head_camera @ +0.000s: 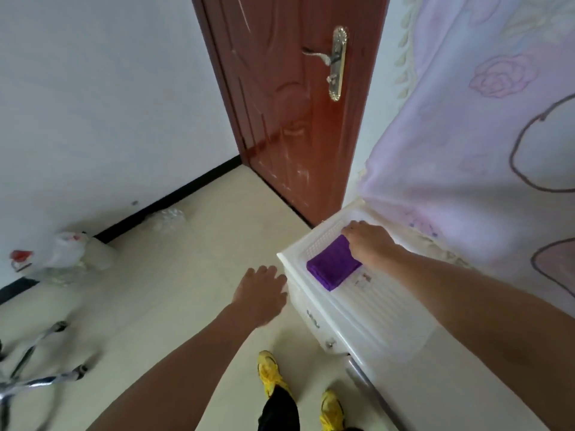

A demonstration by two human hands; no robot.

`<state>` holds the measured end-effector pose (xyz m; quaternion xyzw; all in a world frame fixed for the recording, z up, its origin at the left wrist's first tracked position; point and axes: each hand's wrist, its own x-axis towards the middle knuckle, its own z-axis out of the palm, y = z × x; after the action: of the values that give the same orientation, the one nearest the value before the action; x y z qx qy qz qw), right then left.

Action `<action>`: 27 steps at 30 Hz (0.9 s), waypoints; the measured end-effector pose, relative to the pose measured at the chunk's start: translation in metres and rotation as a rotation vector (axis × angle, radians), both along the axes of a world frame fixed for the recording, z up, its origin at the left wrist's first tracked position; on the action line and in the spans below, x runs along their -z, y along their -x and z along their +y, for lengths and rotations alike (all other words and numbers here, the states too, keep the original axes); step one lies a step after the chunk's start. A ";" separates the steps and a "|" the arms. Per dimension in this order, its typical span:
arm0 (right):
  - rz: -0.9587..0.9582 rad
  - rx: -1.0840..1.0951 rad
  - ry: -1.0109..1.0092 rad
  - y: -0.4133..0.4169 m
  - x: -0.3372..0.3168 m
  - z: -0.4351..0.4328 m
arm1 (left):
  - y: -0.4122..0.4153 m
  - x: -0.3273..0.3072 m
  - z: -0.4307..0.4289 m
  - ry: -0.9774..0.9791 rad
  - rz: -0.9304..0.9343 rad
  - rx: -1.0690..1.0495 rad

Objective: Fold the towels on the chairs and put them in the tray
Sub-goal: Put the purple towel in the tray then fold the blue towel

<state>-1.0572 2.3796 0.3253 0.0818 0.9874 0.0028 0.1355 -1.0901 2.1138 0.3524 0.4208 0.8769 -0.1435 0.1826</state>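
Towel (333, 266), purple and folded small, lies in the tray (322, 241) on the white cabinet (314, 309), toward its far corner. The right grip (370, 241) is curled over the towel's far end; the left grip (264, 290) hangs spread and empty. The towel is probably soft, light and floppy, so pinch it across the folded layers.

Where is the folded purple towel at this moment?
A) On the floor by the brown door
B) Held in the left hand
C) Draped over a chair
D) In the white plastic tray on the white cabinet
D: the folded purple cloth towel lies in the white plastic tray on top of the white cabinet, with the right hand on its far end, while the left hand is open and holds nothing.
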 end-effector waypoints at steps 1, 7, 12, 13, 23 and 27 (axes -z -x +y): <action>0.036 -0.050 0.016 0.011 -0.011 -0.014 | -0.001 -0.006 -0.020 0.014 -0.002 -0.061; 0.163 -0.486 0.084 0.077 -0.059 -0.171 | -0.009 -0.041 -0.167 0.039 0.016 -0.498; 0.182 -0.780 0.145 0.099 -0.077 -0.325 | -0.034 -0.059 -0.293 0.005 0.056 -0.795; 0.184 -0.843 0.146 0.102 -0.080 -0.361 | -0.041 -0.060 -0.324 -0.003 0.060 -0.857; 0.176 -1.111 0.165 0.121 -0.078 -0.674 | -0.091 -0.060 -0.601 -0.014 0.081 -1.207; 0.124 -1.183 0.185 0.114 -0.078 -0.766 | -0.100 -0.063 -0.688 -0.030 0.064 -1.297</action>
<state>-1.1714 1.6139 0.4032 -0.4935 0.8676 -0.0129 0.0598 -0.9904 1.4256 0.4157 -0.1960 0.9600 -0.0042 0.2000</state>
